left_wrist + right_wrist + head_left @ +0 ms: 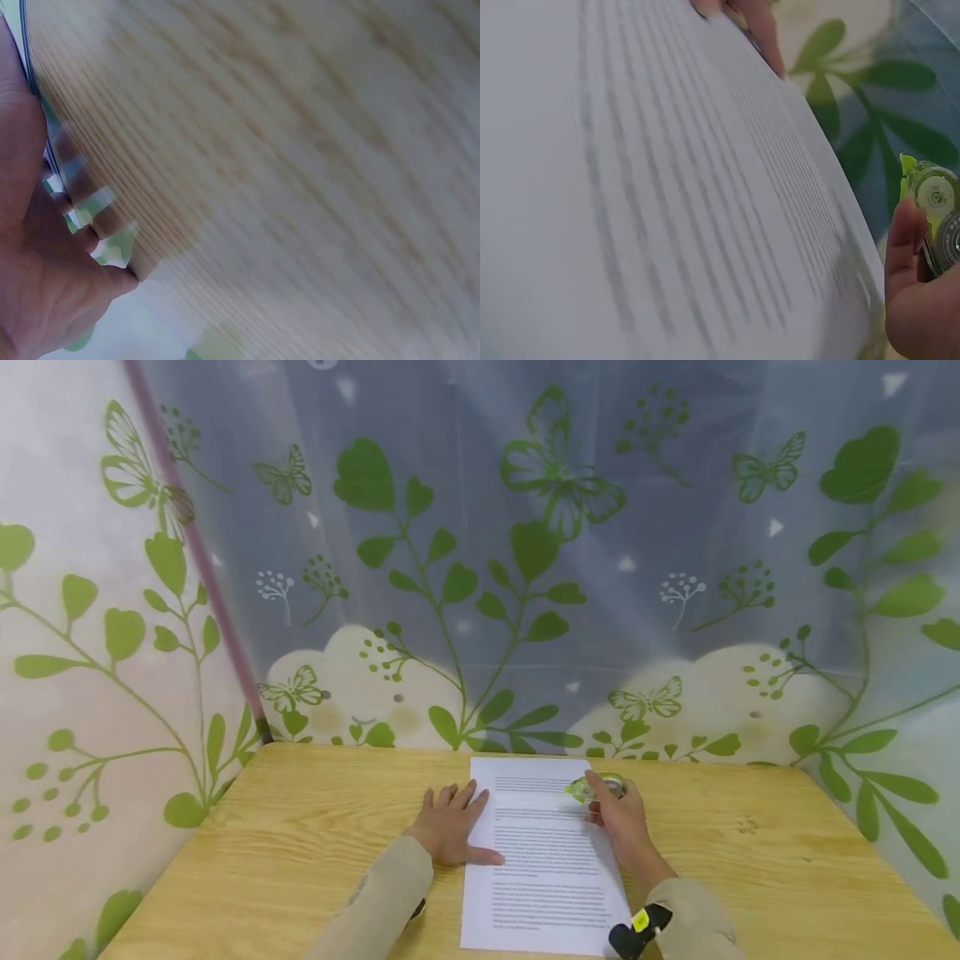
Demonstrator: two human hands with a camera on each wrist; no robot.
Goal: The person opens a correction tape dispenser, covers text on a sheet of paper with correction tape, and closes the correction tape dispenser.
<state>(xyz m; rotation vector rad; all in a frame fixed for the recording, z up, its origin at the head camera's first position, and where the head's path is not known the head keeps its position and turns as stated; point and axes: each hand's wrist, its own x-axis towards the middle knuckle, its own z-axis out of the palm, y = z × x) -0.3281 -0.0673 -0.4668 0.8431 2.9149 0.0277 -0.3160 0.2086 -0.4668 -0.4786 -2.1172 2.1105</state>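
A printed sheet of paper (pixel 546 893) lies on the wooden table in the head view, lines of text running across it. My left hand (pixel 448 828) rests spread over its left edge, with the thumb on the page. Over the upper right part of the sheet, my right hand (pixel 626 822) holds a green see-through correction tape (pixel 604 787), its tip pointing left. In the right wrist view the correction tape (pixel 936 196) shows its round reels between thumb and fingers. Only bare wood and the left hand (pixel 52 270) fill most of the left wrist view.
The wooden table (pixel 750 860) stretches to both sides of the sheet. Behind it hangs a curtain (pixel 465 527) printed with leaves and butterflies, and a slanted pole (pixel 198 543) stands at the left. A black band with a yellow mark (pixel 640 927) sits on the right wrist.
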